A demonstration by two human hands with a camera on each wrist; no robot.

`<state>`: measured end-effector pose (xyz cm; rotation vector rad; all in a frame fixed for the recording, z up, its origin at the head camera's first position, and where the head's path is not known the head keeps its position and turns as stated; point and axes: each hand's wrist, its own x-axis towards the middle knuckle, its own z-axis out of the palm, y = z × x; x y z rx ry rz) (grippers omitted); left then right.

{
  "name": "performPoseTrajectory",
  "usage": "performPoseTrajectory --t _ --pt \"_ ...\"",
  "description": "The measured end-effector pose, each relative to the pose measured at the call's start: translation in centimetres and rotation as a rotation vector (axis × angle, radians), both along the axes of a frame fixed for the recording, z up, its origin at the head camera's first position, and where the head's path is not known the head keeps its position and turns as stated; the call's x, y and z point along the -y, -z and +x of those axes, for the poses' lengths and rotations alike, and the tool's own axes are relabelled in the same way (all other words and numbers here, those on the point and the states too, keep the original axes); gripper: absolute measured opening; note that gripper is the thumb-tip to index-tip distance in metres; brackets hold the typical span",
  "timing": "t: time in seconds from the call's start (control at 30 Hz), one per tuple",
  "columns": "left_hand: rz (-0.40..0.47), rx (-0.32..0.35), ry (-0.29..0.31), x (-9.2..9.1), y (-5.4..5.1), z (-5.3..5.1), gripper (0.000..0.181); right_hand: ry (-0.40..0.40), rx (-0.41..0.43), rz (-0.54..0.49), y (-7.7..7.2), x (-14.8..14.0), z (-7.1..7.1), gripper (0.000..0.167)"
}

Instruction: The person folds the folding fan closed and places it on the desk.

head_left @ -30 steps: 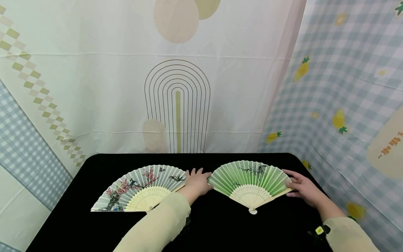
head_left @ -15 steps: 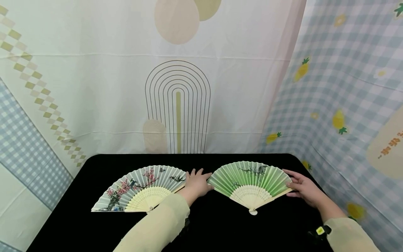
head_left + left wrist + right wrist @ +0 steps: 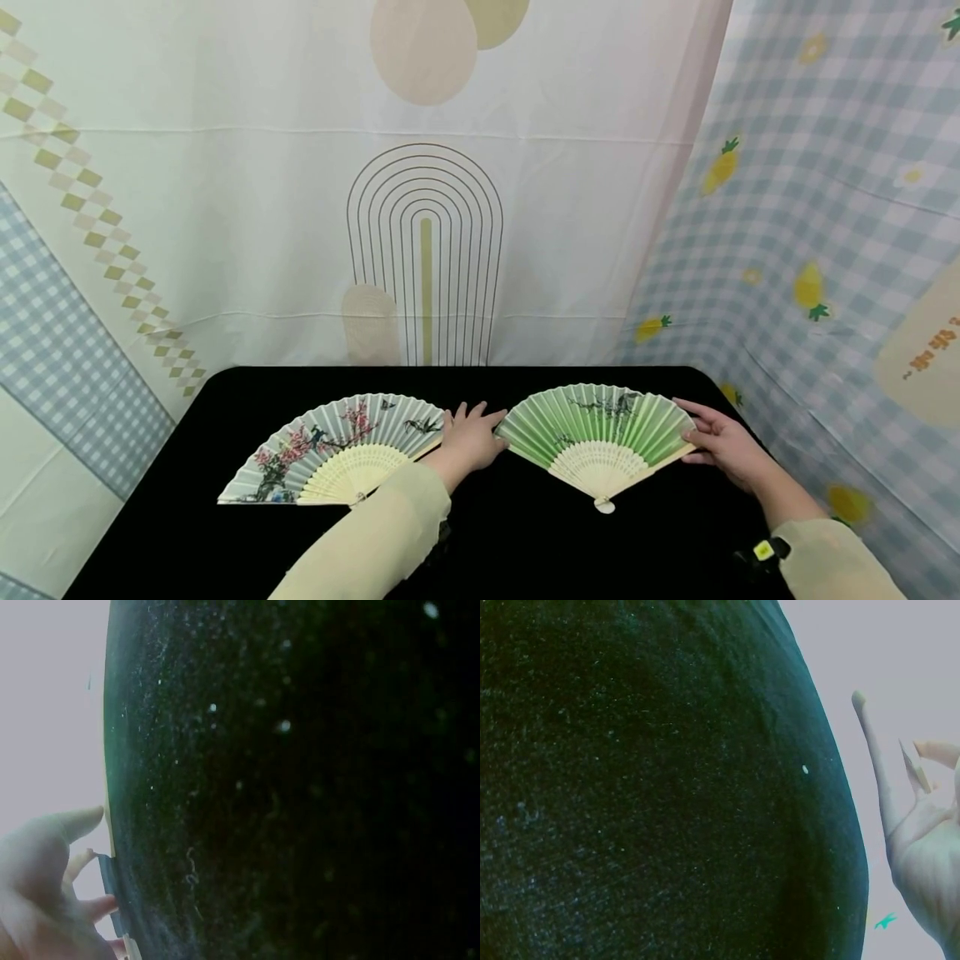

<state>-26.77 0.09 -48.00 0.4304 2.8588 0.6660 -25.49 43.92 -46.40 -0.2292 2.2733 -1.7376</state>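
In the head view, a green folding fan [image 3: 600, 425] lies spread out on the right, its pivot toward the person. My left hand [image 3: 472, 439] is at its left corner, with thumb and index finger around that corner and the other fingers spread. My right hand [image 3: 716, 442] pinches the opposite corner; in the right wrist view, one finger points straight up beside a thin edge held by the others. A white folding fan [image 3: 337, 450] with pink blossoms and birds lies spread on the left, partly hidden by the left sleeve [image 3: 382, 525].
Beneath both fans is a black-covered table [image 3: 600, 558] with rounded far corners. A white patterned curtain [image 3: 247, 208] hangs directly behind it. Blue checked cloth [image 3: 772, 200] with pineapple prints stands along the right side.
Almost nothing differs in the head view. Both hands stay at the green fan's corners, and the view has shifted very slightly.
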Motion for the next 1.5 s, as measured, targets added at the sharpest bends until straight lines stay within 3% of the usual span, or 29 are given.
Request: performPoseTrajectory --t 0.43,0.73,0.83,1.03,1.3,1.5 --pt "0.111 -0.063 0.059 0.3 -0.2 0.1 0.053 0.003 -0.032 0.013 -0.6 0.0 0.3 0.067" --pt "0.227 -0.119 0.023 0.2 -0.3 -0.4 0.051 0.007 -0.068 -0.014 -1.3 0.4 0.2 0.065" --pt "0.269 -0.103 0.007 0.3 -0.4 -0.4 0.051 0.011 -0.081 -0.013 -1.5 0.7 0.3 0.064" --pt "0.418 0.012 0.021 0.7 -1.0 -0.5 0.049 0.033 -0.088 -0.017 -1.5 1.0 0.5 0.063" --pt "0.51 0.035 0.028 1.3 -1.7 -0.4 0.047 0.035 -0.126 -0.02 -1.5 1.3 0.3 0.062" --pt "0.678 0.105 0.037 2.0 -1.4 -0.5 0.049 0.034 -0.158 -0.024 -1.7 1.6 0.2 0.059"
